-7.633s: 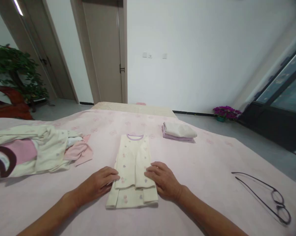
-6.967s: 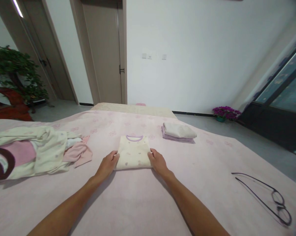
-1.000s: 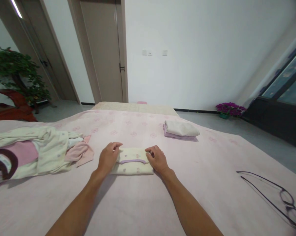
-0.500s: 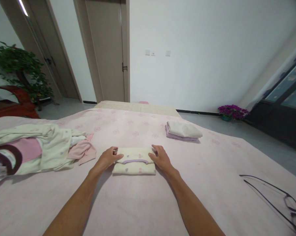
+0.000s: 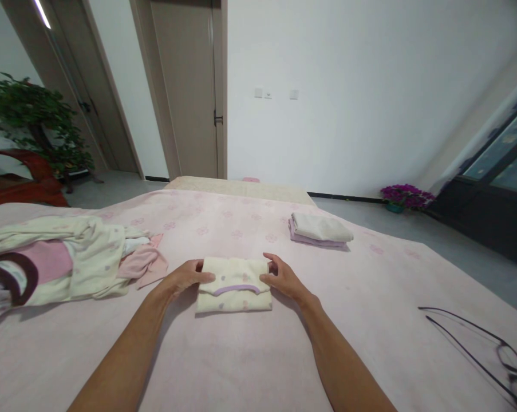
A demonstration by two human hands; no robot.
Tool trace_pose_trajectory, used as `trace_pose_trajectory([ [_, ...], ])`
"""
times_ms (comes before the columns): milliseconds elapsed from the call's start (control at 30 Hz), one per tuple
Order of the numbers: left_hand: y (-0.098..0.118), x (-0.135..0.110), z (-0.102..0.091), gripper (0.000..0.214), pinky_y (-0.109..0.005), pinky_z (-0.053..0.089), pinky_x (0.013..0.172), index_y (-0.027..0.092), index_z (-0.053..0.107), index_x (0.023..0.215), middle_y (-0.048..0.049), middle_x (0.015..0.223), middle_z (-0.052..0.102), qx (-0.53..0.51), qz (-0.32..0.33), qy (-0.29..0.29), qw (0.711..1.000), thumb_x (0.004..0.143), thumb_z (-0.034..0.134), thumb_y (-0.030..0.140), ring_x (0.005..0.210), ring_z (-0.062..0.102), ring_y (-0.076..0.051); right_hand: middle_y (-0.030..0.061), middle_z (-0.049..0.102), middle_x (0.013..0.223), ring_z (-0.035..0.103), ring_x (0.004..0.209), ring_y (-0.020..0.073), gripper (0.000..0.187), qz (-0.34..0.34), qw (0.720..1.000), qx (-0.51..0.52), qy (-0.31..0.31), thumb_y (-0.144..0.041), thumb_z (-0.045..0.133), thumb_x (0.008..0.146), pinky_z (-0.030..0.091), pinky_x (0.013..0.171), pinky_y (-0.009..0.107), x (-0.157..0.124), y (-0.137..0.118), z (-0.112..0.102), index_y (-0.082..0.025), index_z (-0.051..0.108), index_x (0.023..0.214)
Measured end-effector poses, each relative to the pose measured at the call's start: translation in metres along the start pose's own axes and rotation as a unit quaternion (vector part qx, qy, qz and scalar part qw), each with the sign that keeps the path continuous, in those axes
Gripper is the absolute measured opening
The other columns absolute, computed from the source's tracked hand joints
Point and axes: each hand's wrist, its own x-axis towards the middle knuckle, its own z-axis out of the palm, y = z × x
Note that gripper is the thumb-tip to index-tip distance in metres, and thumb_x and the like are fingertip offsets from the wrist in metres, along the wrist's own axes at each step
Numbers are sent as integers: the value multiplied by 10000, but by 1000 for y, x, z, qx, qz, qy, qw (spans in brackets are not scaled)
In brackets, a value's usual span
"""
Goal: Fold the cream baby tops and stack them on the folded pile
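A cream baby shirt (image 5: 235,300), printed with small pale shapes, is folded into a compact rectangle in front of me. Its purple neckline trim curves across the upper layer. My left hand (image 5: 188,276) grips the left side, thumb on top and the other fingers partly hidden behind the far edge. On the opposite side my right hand (image 5: 284,279) pinches the cloth, thumb on top, index finger raised a little and the remaining fingers partly hidden.
Loose baby clothes (image 5: 97,257) lie heaped at the left on the pink sheet (image 5: 236,366). Two folded garments form a stack (image 5: 320,228) at the back right. Black-framed glasses (image 5: 468,346) rest near the right edge. Beyond the bed, purple flowers (image 5: 406,195) stand on the floor.
The folded shirt's far part has risen slightly, and its near edge and neckline trim have shifted a little toward me. Both hands remain at its sides.
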Motion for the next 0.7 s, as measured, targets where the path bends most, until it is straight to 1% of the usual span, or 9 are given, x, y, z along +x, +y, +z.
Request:
trace_pose_trajectory([
  [67, 2, -2, -2, 538, -393, 519, 859, 117, 707, 1073, -151, 1040, 735, 27, 2, -11, 1000, 603, 808, 357, 999, 668, -315, 6, 662, 893, 579, 733, 145, 635, 3, 998, 40, -56, -292, 731, 705, 446, 651, 250, 2, 1, -2, -178, 575, 1310],
  [167, 3, -2, -6, 486, -360, 513, 844, 136, 697, 1057, -111, 1007, 735, 64, 18, -5, 998, 623, 775, 340, 979, 661, -283, 8, 666, 842, 567, 710, 148, 390, 6, 995, 55, -88, -280, 711, 704, 428, 621, 244, 5, -2, -4, -159, 689, 1074],
  [233, 5, 1, -7, 435, -330, 513, 782, 139, 686, 1018, -78, 944, 726, 102, 47, 45, 993, 632, 751, 329, 897, 660, -252, -1, 653, 805, 553, 693, 145, 280, -4, 998, 43, -42, -258, 692, 698, 426, 614, 242, 7, -9, -5, -172, 695, 964],
  [300, 9, 5, -6, 377, -292, 495, 706, 154, 670, 979, -37, 864, 698, 166, 99, 130, 972, 641, 729, 313, 796, 633, -208, -4, 633, 815, 537, 691, 141, 222, -38, 998, 16, 48, -233, 668, 698, 434, 628, 244, 8, -19, -6, -192, 677, 916],
  [400, 15, 7, 1, 238, -245, 447, 655, 190, 649, 918, -9, 855, 640, 256, 217, 248, 909, 688, 665, 249, 733, 569, -155, 28, 617, 921, 551, 772, 154, 182, -120, 979, -11, 165, -174, 596, 720, 459, 680, 256, 8, -30, -6, -211, 632, 894],
  [467, 13, 8, 8, 170, -236, 438, 679, 205, 633, 894, -19, 924, 619, 289, 293, 285, 865, 727, 601, 189, 779, 562, -149, 52, 610, 992, 568, 872, 173, 223, -165, 968, -18, 190, -129, 546, 723, 474, 732, 270, 7, -28, -5, -218, 606, 918],
  [533, 4, 9, 13, 197, -246, 446, 750, 212, 617, 904, -31, 983, 612, 320, 341, 278, 839, 740, 547, 130, 872, 575, -159, 63, 601, 1017, 568, 937, 186, 257, -187, 964, -25, 185, -96, 510, 711, 479, 765, 285, 4, -21, -3, -220, 589, 922],
  [567, -2, 10, 14, 225, -255, 448, 782, 214, 610, 910, -33, 993, 612, 336, 352, 260, 834, 734, 524, 103, 907, 579, -165, 63, 597, 1008, 566, 941, 189, 265, -190, 966, -30, 173, -84, 497, 701, 479, 770, 290, 3, -16, -1, -220, 584, 911],
  [700, -28, 14, 13, 284, -268, 451, 811, 213, 583, 885, -30, 981, 615, 378, 345, 172, 842, 697, 456, 42, 929, 591, -170, 50, 586, 958, 557, 884, 185, 297, -191, 974, -45, 117, -55, 456, 656, 468, 744, 296, -1, 0, 1, -216, 579, 873],
])
